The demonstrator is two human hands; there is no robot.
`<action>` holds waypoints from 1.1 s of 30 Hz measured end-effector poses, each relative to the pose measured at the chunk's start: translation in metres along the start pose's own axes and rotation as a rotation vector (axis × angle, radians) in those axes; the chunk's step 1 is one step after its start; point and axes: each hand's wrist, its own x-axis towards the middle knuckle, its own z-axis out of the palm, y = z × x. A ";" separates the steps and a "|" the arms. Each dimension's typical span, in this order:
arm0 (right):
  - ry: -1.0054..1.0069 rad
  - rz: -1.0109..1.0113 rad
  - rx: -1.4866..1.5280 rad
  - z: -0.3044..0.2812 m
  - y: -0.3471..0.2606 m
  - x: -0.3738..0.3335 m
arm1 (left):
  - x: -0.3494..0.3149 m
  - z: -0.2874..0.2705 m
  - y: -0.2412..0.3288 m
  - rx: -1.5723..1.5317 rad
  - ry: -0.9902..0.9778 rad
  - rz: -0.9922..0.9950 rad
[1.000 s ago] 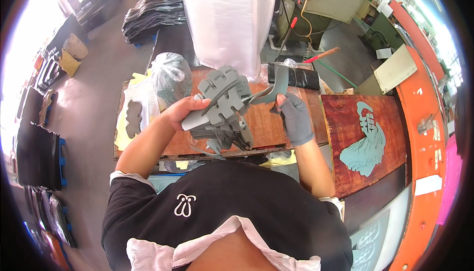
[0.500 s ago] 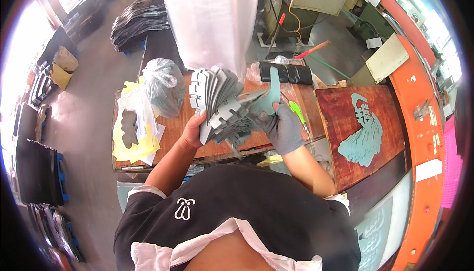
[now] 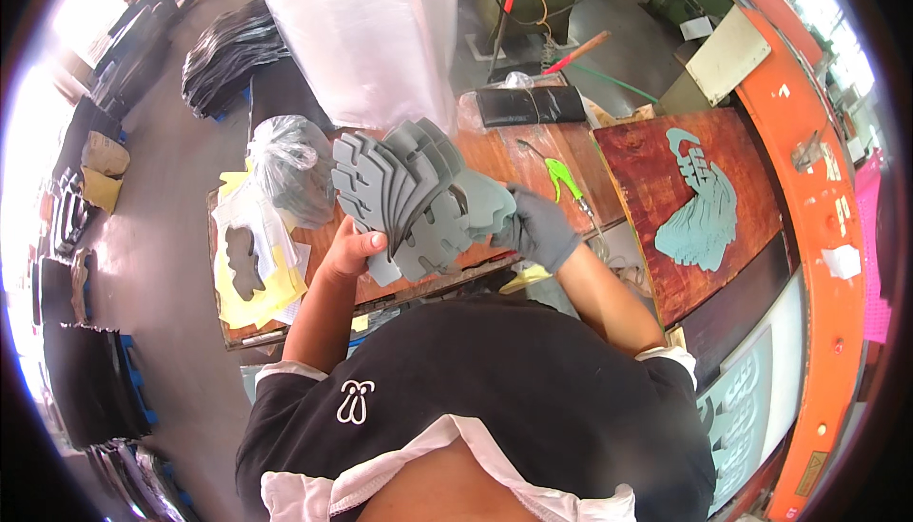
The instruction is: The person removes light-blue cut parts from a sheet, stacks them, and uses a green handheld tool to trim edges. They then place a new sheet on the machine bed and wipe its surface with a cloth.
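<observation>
A fanned stack of grey, notched die-cut foam pieces (image 3: 418, 194) is held up in front of me, over the table's near edge. My bare left hand (image 3: 356, 248) grips its lower left side, thumb on top. At its right end my right hand (image 3: 540, 227), in a grey glove, closes on the edges of the pieces; its fingertips are partly hidden. Another pile of pale blue-green cut pieces (image 3: 702, 213) lies fanned out on a reddish-brown board (image 3: 656, 165) to the right.
A green air blow gun (image 3: 565, 180) lies on the wooden table. At the left are a tied plastic bag (image 3: 293, 165) and yellow sheets (image 3: 249, 301) with a dark cut piece. A large translucent bag (image 3: 371, 37) stands behind. An orange machine frame (image 3: 820, 351) borders the right side.
The stack has turned, showing more of its flat faces, and shifted slightly left in view. The strip that stuck up by my gloved hand no longer stands out.
</observation>
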 end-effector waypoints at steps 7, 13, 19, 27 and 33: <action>-0.096 0.140 -0.158 0.001 -0.003 0.002 | 0.014 -0.011 0.018 0.153 -0.203 -0.153; 0.039 -0.077 -0.689 -0.018 0.029 0.011 | 0.016 -0.008 0.023 0.259 -0.131 -0.321; -0.005 0.487 0.152 -0.058 0.097 0.047 | 0.035 0.000 0.034 0.083 -0.029 -0.451; -0.193 0.676 0.561 -0.022 0.125 0.051 | 0.067 0.032 0.057 0.022 -0.066 -0.334; -0.287 -0.575 -0.383 -0.019 0.066 0.056 | 0.051 0.027 0.041 0.283 -0.112 -0.335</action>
